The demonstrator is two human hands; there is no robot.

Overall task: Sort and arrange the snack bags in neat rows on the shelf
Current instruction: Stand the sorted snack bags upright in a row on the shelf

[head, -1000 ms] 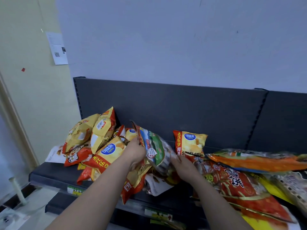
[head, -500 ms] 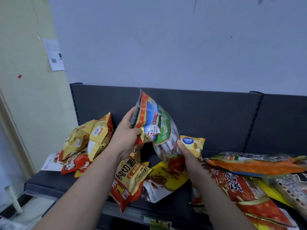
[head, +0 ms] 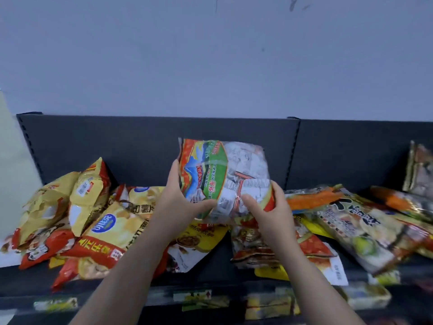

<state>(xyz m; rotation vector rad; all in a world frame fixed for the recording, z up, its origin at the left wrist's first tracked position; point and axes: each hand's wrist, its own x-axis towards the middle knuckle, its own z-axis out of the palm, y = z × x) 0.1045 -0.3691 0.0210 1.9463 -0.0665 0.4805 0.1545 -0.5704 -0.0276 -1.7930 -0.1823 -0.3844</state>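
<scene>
Both hands [head: 180, 207] grip a clear, red-green-blue printed snack bag [head: 225, 179].

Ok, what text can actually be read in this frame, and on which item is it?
"可比克", likely: blue oval logo on the yellow chip bag.
"切薯", partial: on the yellow bag behind it.
Print on the held snack bag, gripped by the left hand and right hand: too blurred.
Large characters on the pale bag on the right and the shelf-edge tags: too blurred.
</scene>
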